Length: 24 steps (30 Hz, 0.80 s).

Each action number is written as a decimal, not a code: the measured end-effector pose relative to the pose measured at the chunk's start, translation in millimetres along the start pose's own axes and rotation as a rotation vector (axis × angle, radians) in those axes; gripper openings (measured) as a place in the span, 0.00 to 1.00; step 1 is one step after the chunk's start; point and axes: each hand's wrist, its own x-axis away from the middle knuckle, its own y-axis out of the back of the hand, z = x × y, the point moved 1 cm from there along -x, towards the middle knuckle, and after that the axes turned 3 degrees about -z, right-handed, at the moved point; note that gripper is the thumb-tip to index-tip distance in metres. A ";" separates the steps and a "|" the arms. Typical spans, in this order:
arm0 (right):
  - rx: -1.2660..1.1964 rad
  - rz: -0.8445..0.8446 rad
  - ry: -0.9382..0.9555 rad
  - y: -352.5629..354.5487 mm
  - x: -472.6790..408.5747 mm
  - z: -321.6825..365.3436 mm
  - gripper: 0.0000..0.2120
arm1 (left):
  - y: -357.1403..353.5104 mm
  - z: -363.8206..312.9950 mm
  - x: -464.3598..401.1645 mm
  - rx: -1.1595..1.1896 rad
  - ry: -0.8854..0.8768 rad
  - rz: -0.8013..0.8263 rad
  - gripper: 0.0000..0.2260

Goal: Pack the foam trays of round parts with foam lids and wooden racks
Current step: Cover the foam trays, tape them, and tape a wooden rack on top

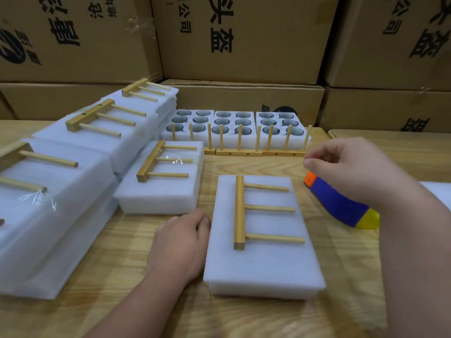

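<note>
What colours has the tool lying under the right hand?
Mostly blue, with a yellow rear end and orange tip: the tool, head view.

We read black Chinese print on the stacked cardboard boxes (239,37) at the far side: 头盔 and 公司 on the centre box, the rest cut off.

Left hand (181,236) rests beside lidded foam tray (263,262); wooden rack (240,211) lies on top.
</note>
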 end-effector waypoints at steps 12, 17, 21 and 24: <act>-0.018 0.283 0.152 -37.7 19.6 45.4 0.10 | -3.2 -15.7 -12.1 1.164 0.183 0.026 0.11; 0.142 0.454 0.200 -59.6 22.8 50.5 0.04 | -10.8 -29.2 -9.1 1.567 0.298 0.315 0.25; 0.157 0.466 0.198 -62.3 18.8 46.4 0.07 | -11.7 -31.8 -3.4 1.583 0.298 0.460 0.37; 0.144 0.473 0.196 -61.8 19.6 42.6 0.06 | -11.2 -35.2 -3.0 1.568 0.308 0.458 0.37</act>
